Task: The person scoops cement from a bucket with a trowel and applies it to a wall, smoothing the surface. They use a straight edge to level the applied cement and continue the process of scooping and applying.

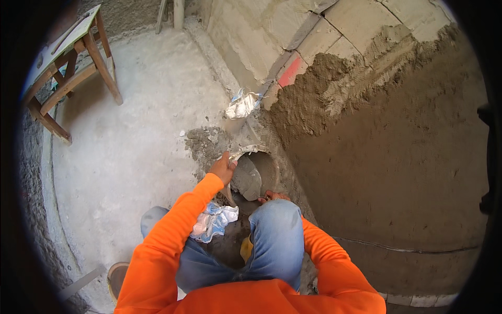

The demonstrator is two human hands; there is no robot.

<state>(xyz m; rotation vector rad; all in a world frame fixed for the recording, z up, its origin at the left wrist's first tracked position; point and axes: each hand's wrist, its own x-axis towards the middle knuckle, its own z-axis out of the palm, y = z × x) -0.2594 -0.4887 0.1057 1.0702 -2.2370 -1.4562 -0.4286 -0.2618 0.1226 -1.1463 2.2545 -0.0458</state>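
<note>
Between my knees and the wall stands a round bucket (269, 163) with a pale, mortar-crusted rim. Wet grey mortar (246, 178) forms a rounded mass inside it. My left hand (224, 168) is closed on the bucket's left rim. At the bucket's near right side is my right hand (274, 196), fingers curled, partly covered by my right knee. What it grips is hidden. A crumpled white and blue bag (214, 221) lies by my left knee, and another torn bag (242, 104) lies beyond the bucket.
To the right, a wall carries fresh brown mortar (387, 172), with bare blocks (345, 26) showing above. A wooden trestle (78, 68) stands far left on the concrete floor (130, 131). Near my left elbow are a round container (116, 277) and a flat strip (82, 282). Mortar crumbs (205, 144) lie beside the bucket.
</note>
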